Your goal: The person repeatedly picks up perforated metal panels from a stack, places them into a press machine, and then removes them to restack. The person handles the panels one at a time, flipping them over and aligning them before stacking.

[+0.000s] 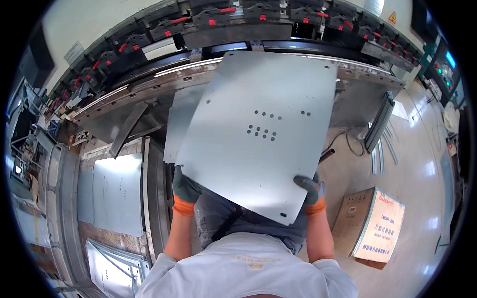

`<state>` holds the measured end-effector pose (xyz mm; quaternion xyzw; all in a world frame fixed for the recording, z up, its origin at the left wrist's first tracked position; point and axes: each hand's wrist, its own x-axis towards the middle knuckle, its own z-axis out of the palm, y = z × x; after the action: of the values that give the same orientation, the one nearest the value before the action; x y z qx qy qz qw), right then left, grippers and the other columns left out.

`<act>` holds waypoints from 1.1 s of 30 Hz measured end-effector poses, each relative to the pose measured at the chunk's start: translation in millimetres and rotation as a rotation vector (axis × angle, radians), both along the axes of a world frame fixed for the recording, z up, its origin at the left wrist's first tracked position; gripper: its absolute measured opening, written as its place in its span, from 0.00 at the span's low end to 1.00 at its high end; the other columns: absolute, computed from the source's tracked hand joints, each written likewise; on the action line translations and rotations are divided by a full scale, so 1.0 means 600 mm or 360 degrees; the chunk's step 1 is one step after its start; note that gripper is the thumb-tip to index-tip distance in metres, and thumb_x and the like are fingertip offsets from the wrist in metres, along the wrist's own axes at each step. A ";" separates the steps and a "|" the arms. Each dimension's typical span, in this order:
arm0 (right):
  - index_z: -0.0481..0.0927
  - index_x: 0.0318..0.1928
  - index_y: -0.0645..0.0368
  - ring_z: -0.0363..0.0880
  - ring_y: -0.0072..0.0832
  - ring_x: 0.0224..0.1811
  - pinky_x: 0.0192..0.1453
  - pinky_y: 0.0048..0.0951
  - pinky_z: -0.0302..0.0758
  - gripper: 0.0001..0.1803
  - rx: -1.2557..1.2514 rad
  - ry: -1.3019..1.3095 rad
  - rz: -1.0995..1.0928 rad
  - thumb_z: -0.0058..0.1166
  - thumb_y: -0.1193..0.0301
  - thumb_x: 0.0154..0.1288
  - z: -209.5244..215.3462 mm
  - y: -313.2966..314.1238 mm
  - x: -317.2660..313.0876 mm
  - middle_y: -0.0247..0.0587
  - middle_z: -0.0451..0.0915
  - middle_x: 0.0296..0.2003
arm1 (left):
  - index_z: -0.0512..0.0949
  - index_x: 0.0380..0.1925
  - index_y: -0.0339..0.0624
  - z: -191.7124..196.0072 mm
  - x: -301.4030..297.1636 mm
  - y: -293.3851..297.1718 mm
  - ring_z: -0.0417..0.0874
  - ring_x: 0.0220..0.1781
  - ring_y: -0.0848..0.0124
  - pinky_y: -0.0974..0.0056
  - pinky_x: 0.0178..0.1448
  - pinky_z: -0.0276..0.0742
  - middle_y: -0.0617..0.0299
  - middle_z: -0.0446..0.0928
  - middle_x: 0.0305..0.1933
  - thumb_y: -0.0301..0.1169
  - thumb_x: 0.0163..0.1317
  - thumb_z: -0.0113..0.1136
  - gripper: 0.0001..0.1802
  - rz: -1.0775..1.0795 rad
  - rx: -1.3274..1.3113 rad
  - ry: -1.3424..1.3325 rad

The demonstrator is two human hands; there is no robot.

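Both of my hands, in grey-green gloves with orange cuffs, hold a large flat sheet metal panel in front of my body. My left hand grips its near left corner, fingers partly hidden beneath it. My right hand holds the right edge near its lower end, thumb on top and fingers underneath. Small round holes run in rows across the panel's middle, with a few more near its corners. It lies tilted, its far end over the front edge of a press brake's bed.
Upper tooling with red clamp levers spans the back. Metal sheets lie on a rack at left, with stacked parts nearer. A cardboard box stands on the floor at right. Metal strips and a cable lie behind it.
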<state>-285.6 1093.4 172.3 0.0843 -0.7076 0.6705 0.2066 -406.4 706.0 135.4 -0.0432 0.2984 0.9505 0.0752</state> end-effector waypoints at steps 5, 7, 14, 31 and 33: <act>0.79 0.56 0.65 0.83 0.37 0.51 0.54 0.37 0.81 0.20 -0.0761 -0.0378 0.0379 0.54 0.70 0.66 -0.038 0.050 -0.164 0.46 0.84 0.47 | 0.71 0.63 0.41 0.043 -0.021 -0.056 0.85 0.56 0.57 0.50 0.54 0.86 0.53 0.80 0.57 0.30 0.71 0.54 0.21 0.0035 -0.0114 0.0041; 0.80 0.55 0.66 0.83 0.34 0.51 0.55 0.35 0.81 0.20 -0.0621 -0.0303 0.0413 0.53 0.65 0.68 -0.047 0.057 -0.238 0.45 0.84 0.48 | 0.71 0.63 0.40 0.040 -0.046 -0.064 0.85 0.56 0.58 0.51 0.54 0.87 0.53 0.80 0.57 0.27 0.71 0.55 0.21 -0.0050 -0.0054 0.0144; 0.75 0.65 0.59 0.80 0.37 0.57 0.66 0.41 0.76 0.31 -0.1779 -0.0258 0.0708 0.48 0.49 0.75 -0.057 0.069 -0.317 0.42 0.81 0.58 | 0.75 0.56 0.38 0.022 -0.121 0.018 0.87 0.49 0.61 0.57 0.47 0.90 0.55 0.82 0.52 0.29 0.70 0.59 0.17 0.0020 -0.0052 0.0002; 0.77 0.57 0.62 0.85 0.37 0.51 0.50 0.41 0.85 0.15 -0.1153 -0.0152 -0.0157 0.55 0.73 0.72 -0.055 0.024 -0.240 0.44 0.82 0.51 | 0.76 0.54 0.40 0.078 -0.129 0.049 0.86 0.50 0.59 0.53 0.47 0.89 0.56 0.81 0.52 0.34 0.68 0.59 0.17 0.0159 -0.0202 -0.0200; 0.77 0.57 0.63 0.84 0.37 0.51 0.52 0.41 0.85 0.16 -0.1450 -0.0181 0.0087 0.54 0.73 0.72 -0.034 0.025 -0.235 0.44 0.82 0.51 | 0.76 0.54 0.40 0.085 -0.129 0.047 0.86 0.51 0.59 0.53 0.48 0.88 0.56 0.81 0.52 0.35 0.68 0.58 0.17 0.0130 -0.0216 -0.0190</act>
<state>-426.4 1108.5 152.0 -0.0336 -0.3485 0.9219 0.1657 -483.8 734.1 186.5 -0.1171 0.3550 0.9261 0.0509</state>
